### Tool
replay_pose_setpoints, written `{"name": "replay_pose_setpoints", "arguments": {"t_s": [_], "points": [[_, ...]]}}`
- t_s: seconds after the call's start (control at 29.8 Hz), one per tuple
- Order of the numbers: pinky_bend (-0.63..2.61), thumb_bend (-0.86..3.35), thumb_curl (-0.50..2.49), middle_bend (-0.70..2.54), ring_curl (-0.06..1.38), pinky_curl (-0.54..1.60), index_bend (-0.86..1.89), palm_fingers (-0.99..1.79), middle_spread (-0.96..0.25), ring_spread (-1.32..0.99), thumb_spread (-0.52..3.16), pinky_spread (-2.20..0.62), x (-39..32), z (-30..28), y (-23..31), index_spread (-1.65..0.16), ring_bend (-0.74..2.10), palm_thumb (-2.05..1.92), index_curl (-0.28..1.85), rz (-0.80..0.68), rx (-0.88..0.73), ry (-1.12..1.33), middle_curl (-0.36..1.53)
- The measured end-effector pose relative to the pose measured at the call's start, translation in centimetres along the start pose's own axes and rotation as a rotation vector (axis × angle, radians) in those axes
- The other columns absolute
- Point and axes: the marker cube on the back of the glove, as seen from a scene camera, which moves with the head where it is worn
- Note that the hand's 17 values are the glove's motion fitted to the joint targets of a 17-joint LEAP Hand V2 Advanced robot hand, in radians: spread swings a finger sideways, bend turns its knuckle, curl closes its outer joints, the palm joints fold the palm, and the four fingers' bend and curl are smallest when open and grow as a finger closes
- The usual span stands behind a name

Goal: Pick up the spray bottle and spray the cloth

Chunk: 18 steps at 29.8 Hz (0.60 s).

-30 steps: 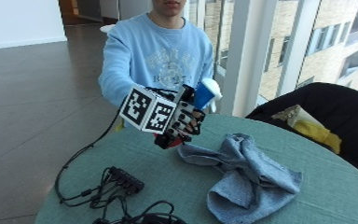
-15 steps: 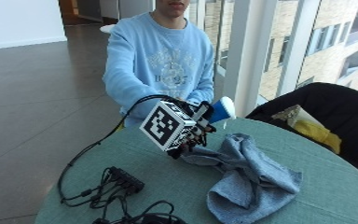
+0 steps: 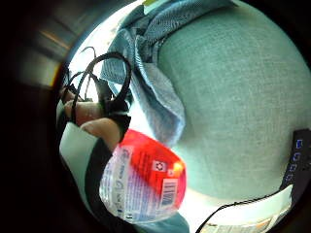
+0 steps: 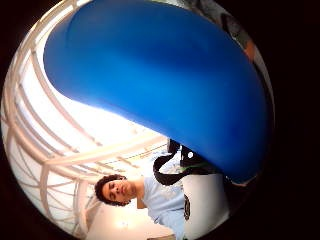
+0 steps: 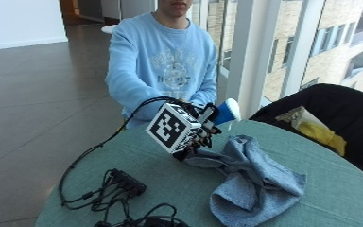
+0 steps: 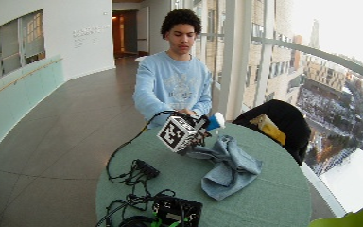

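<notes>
I have the spray bottle off the counter and tilted, its blue head toward the window side and its base low, just beside the near end of the cloth. The cloth lies crumpled on the green counter, 1 long fold running away from my right hand.

To spray well, I judge the nozzle should face down onto the broad middle of the cloth, not its thin near edge, so I would swing the bottle a little further over the fabric and hold it steady before squeezing. I cannot see which way the nozzle points from here, so that needs checking first.

The grip: my gloved fingers are curled round the bottle's body, closed on it and not open at all. In the little finger side view the bottle's red label sits right against the palm, with the cloth's fold on the counter beyond it. In the thumb side view the blue head fills most of what I see.

A bundle of black cables lies on the counter near the front edge, well apart from the cloth.
</notes>
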Motion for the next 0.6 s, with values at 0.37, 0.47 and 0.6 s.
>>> {"name": "replay_pose_setpoints", "arguments": {"t_s": [0.37,0.47,0.6], "points": [[0.19,-0.02,0.42,0.5,0.4,0.34,0.15,1.21,-0.05,-0.02,1.11,0.14,-0.09,-0.08,0.0,-0.15,0.58,0.72,0.42,-0.001,0.004,-0.011,0.47],[0.19,-0.02,0.42,0.5,0.4,0.34,0.15,1.21,-0.05,-0.02,1.11,0.14,-0.01,-0.02,0.02,-0.15,0.58,0.72,0.42,0.0,0.005,-0.018,0.47],[0.19,-0.02,0.42,0.5,0.4,0.34,0.15,1.21,-0.05,-0.02,1.11,0.14,0.19,-0.01,0.03,-0.15,0.58,0.72,0.42,0.0,0.006,-0.023,0.47]]}}
